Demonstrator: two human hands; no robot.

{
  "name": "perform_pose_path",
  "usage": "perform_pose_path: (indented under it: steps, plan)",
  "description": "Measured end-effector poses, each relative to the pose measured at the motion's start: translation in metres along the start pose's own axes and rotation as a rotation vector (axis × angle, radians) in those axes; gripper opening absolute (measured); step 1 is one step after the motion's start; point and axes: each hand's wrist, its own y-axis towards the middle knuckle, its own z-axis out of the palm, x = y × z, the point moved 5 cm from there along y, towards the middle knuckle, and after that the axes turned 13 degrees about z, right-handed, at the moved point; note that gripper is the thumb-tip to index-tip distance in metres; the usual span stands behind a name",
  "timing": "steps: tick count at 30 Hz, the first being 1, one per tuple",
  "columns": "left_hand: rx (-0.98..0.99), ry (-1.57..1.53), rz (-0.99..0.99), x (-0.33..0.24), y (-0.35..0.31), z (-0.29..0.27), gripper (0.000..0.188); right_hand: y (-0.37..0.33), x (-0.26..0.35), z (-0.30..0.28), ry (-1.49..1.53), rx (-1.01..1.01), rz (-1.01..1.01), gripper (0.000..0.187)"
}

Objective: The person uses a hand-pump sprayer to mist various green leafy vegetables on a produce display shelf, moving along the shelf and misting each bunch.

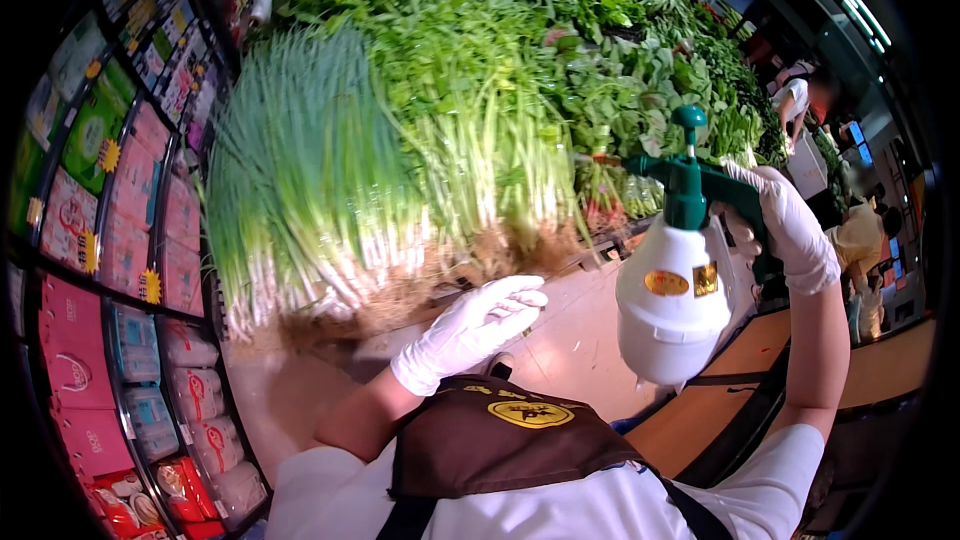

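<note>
My right hand point(796, 225), in a white glove, grips the green handle of a pump spray bottle point(672, 300). The bottle has a white body and a green pump top, and hangs upright with its nozzle pointing left, toward the vegetables. My left hand point(472, 330), also gloved, is held in front of my apron with its fingers stretched out and nothing in them. Beyond it lies a wide bundle of scallions point(310, 160), roots toward me. Celery-like stalks point(490, 130) lie alongside, and dark leafy greens point(630, 90) are farther right.
Shelves of packaged goods point(130, 180) run along the left. Tan tiled floor point(560, 330) shows between me and the display. Brown panels point(700, 430) stand by my right arm. At the far right are other people, one in a white top point(795, 100).
</note>
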Motion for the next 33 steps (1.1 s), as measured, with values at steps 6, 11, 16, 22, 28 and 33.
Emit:
perform_pose_path:
  steps: [6, 11, 16, 22, 28, 33]
  plan:
    - [-0.094, -0.140, -0.014, 0.013, 0.036, 0.054, 0.041, 0.006, -0.027, -0.076, 0.028, -0.410, 0.027, 0.052]
    - [-0.077, -0.047, -0.041, 0.026, 0.055, 0.084, 0.041, 0.001, -0.055, -0.112, -0.094, -0.474, -0.026, 0.054]
    - [-0.081, -0.042, -0.074, 0.038, 0.068, 0.097, 0.044, -0.011, -0.086, -0.118, -0.130, -0.322, 0.167, 0.056]
    - [-0.076, -0.137, -0.164, 0.065, 0.083, 0.089, 0.054, -0.031, -0.128, -0.130, 0.026, -0.147, 0.300, 0.050]
    - [0.019, -0.125, -0.169, 0.059, 0.118, 0.094, 0.044, -0.065, -0.118, -0.159, 0.253, -0.594, 0.229, 0.049]
    - [0.125, -0.179, -0.153, 0.056, 0.132, 0.100, 0.043, -0.072, -0.096, -0.144, 0.125, -0.713, 0.113, 0.048]
